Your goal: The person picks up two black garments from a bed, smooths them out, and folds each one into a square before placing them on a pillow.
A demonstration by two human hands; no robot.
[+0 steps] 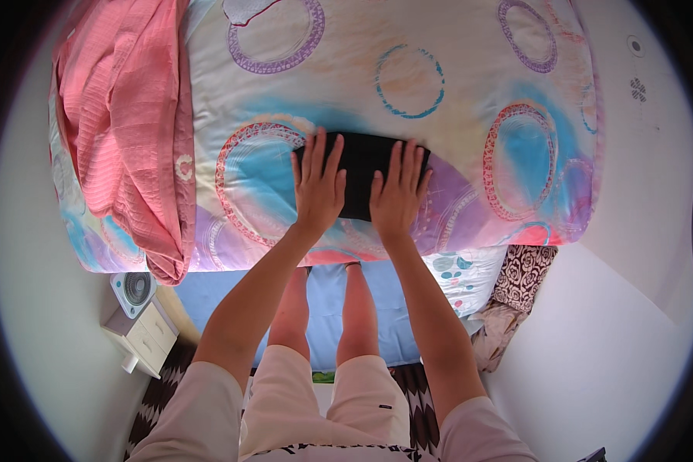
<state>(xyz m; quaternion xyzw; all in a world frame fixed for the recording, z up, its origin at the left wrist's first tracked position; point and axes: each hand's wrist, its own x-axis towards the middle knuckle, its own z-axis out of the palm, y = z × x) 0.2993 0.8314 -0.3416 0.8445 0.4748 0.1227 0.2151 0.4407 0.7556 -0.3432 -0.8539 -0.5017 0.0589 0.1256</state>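
Observation:
A folded piece of black cloth (359, 181) lies flat on the patterned bedspread (346, 92), close to its near edge. What kind of garment or fabric it is, I cannot tell. My left hand (318, 185) rests palm down on its left side, fingers stretched out and pointing away from me. On the opposite side, my right hand (397, 192) presses flat with its fingers slightly spread. Between the two thumbs the middle of the cloth shows. Part of its left and right edges is hidden under my hands.
A pink blanket (123, 108) is bunched along the left of the bedspread. Below its near edge are a blue sheet (231, 304), a white pillow (462, 277) and a brown patterned cushion (523, 277). A white fan (133, 291) sits on a small cabinet (150, 335) at lower left.

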